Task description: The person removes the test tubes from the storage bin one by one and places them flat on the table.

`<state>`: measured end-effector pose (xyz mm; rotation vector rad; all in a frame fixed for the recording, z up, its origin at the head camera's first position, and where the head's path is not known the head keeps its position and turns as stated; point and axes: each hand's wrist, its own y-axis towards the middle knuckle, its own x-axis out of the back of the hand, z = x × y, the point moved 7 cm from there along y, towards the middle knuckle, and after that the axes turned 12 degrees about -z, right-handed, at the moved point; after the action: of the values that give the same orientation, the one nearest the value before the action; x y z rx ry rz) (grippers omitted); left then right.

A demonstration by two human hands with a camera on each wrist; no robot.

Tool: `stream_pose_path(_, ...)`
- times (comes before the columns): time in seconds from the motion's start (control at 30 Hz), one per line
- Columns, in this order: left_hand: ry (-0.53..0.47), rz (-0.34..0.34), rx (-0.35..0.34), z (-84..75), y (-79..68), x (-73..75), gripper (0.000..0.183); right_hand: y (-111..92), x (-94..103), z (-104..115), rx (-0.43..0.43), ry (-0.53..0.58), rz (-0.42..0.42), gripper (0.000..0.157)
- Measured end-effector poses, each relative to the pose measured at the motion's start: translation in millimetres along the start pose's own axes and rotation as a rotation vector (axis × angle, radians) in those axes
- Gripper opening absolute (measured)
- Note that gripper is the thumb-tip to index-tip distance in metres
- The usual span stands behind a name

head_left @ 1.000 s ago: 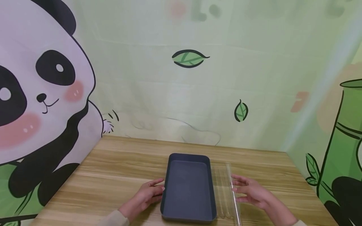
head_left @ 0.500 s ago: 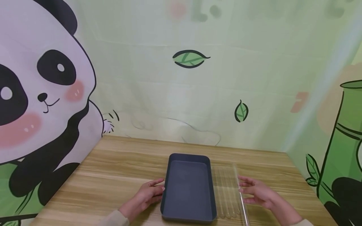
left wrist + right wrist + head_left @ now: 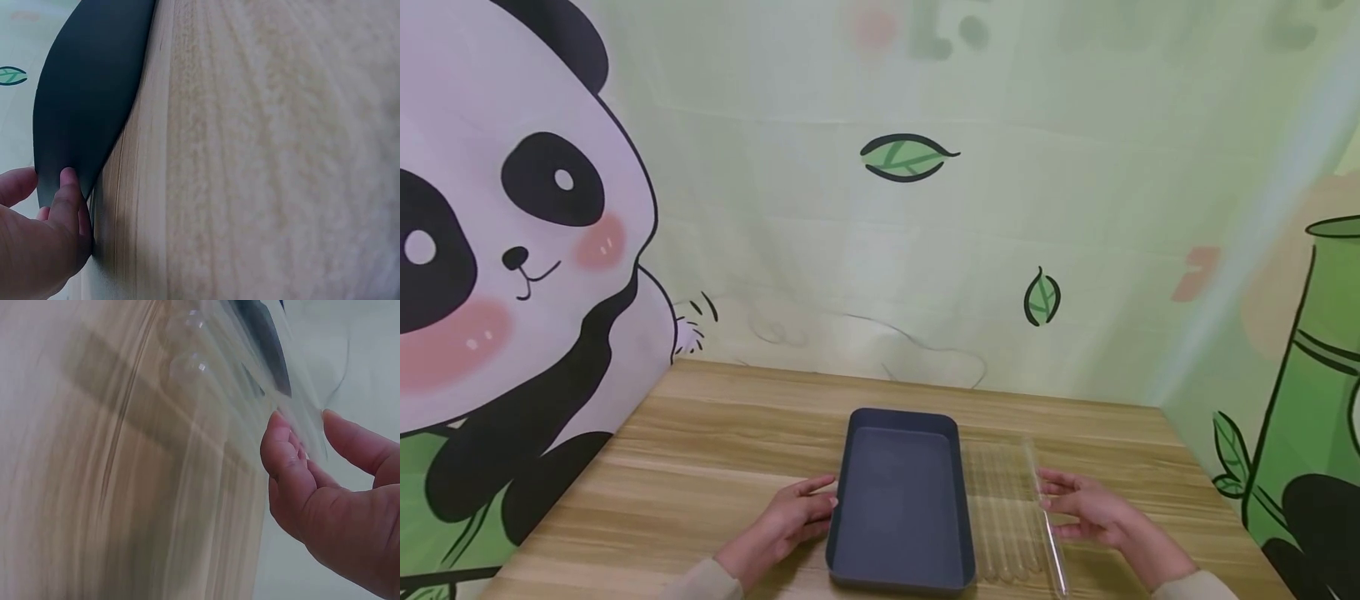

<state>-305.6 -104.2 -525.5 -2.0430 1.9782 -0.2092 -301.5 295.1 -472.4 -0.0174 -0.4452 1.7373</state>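
Note:
A dark blue-grey rectangular tray (image 3: 897, 500) lies flat on the wooden table, its long sides pointing away from me. My left hand (image 3: 788, 517) rests against its left wall, thumb at the rim and fingers on the outside in the left wrist view. On the tray's right lies a clear ribbed plastic piece (image 3: 1000, 517) with rounded rib ends and a glossy right edge. That edge is held by my right hand (image 3: 1086, 508), the thumb and fingers (image 3: 281, 440) on either side of it. Transparency hides how its left part meets the tray.
The wooden table (image 3: 722, 417) reaches back to a pale green cloth backdrop (image 3: 820, 250). A panda picture (image 3: 550, 208) is printed at left, green bamboo (image 3: 1300, 417) at right.
My right hand has moved rightward, and the clear plastic's glossy edge has come along. More ribs show beside the tray. The left hand and the tray have stayed put.

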Motion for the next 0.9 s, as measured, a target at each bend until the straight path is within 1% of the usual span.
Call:
stream_pose_path(0.27, 0.008, -0.004, 0.003, -0.7, 0.2, 0.3, 0.061, 12.3, 6.7, -5.0, -0.025, -0.039, -0.036, 0.076)
stream_pose_path(0.4, 0.021, -0.023, 0.017, -1.5, 0.8, 0.6, 0.059, 19.0, 8.2, -5.6, -0.045, -0.062, -0.061, 0.073)
stream_pose_path(0.53, 0.030, -0.027, 0.024, -1.4, 1.6, 0.6, 0.059, 24.8, 8.9, -6.6, -0.065, -0.072, -0.072, 0.071)
stream_pose_path(0.9, 0.027, -0.024, 0.019, 0.5, 2.4, 0.8, 0.059, 36.7, 12.3, -12.1, -0.093, -0.045, -0.100, 0.069)
